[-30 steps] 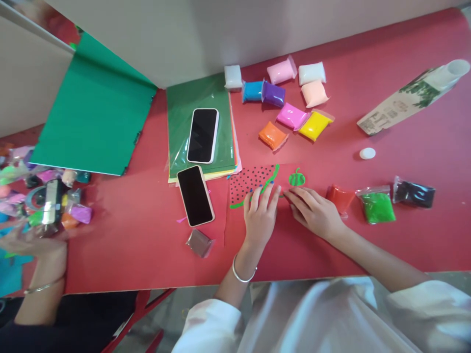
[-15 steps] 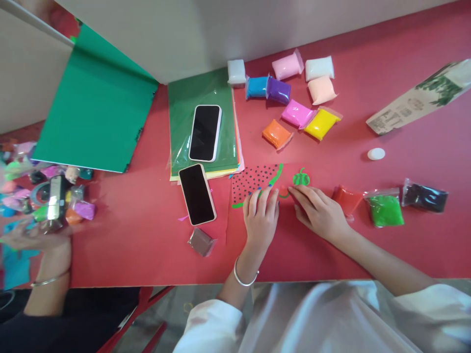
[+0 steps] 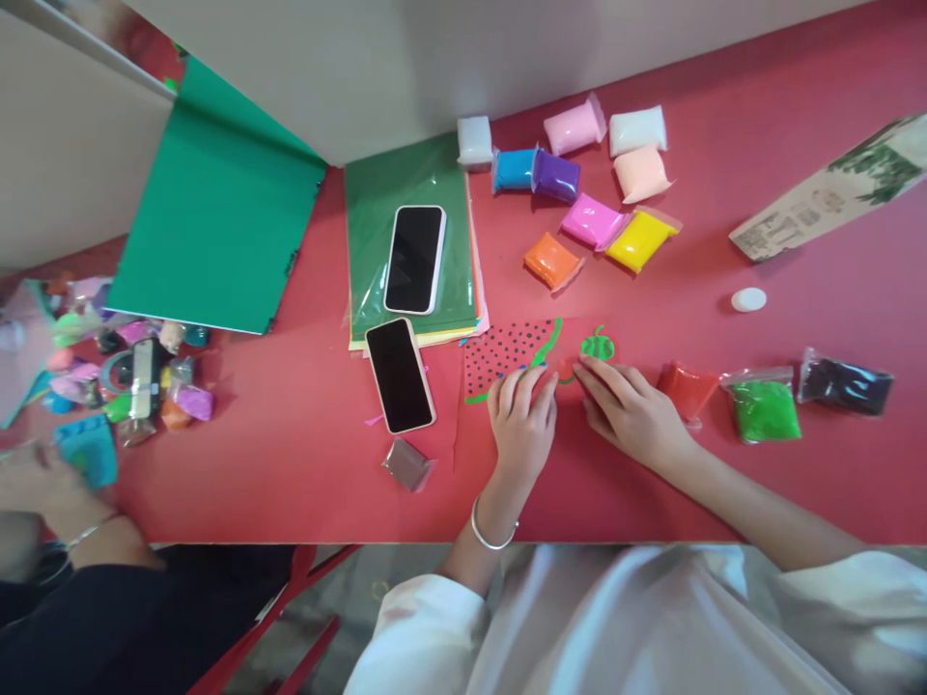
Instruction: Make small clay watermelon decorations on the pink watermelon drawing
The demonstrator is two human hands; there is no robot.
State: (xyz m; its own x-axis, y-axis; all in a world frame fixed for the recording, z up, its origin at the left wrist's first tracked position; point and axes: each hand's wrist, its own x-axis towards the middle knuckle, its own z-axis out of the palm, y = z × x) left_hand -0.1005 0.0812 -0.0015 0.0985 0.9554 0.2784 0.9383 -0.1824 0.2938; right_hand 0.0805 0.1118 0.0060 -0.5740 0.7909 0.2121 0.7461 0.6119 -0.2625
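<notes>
My left hand lies flat, fingers apart, on a red paper sheet, its fingertips at the edge of a clay watermelon slice with black dots and a green rim. My right hand rests beside it, fingers pressing a small bit of red clay near a little green clay pumpkin shape. Whether the right fingers pinch anything is hidden. A red clay packet lies just right of my right hand.
Green and black clay packets lie to the right, several coloured packets at the back. Two phones and a green paper stack sit left. A brown packet, white cap, cardboard box. Another person's hand is far left.
My hands have barely moved on the red sheet. The other person's hand at far left has drawn back toward the table edge; the view has shifted slightly.
</notes>
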